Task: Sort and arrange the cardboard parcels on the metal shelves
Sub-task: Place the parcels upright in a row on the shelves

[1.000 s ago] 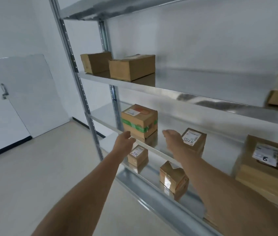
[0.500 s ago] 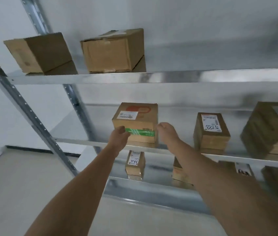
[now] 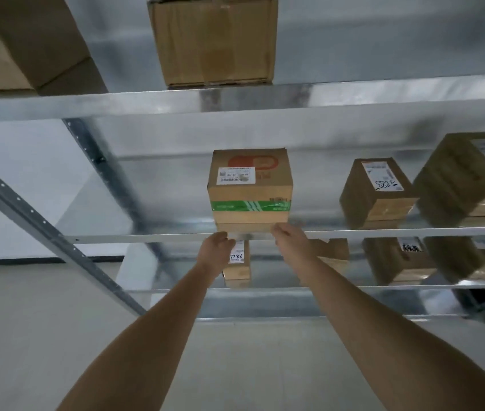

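Green-taped parcel sits at the front edge of the middle shelf. Your left hand and right hand reach its bottom corners — finger state unclear. Grip both sides squarely before lifting.

From my feed the scene is evenly and softly lit, bright but flat, with no single lamp visible. The galvanised grey metal shelves throw back hazy reflections, and pale glare washes along the front edge of the upper shelf. Shadows are weak: a dim patch sits under the brown cardboard parcel with green tape. That parcel's printed label reads fairly sharp, while parcels toward the right edge go soft and smeared. The wide lens bends the perforated grey upright post and stretches my forearms at the bottom corners.
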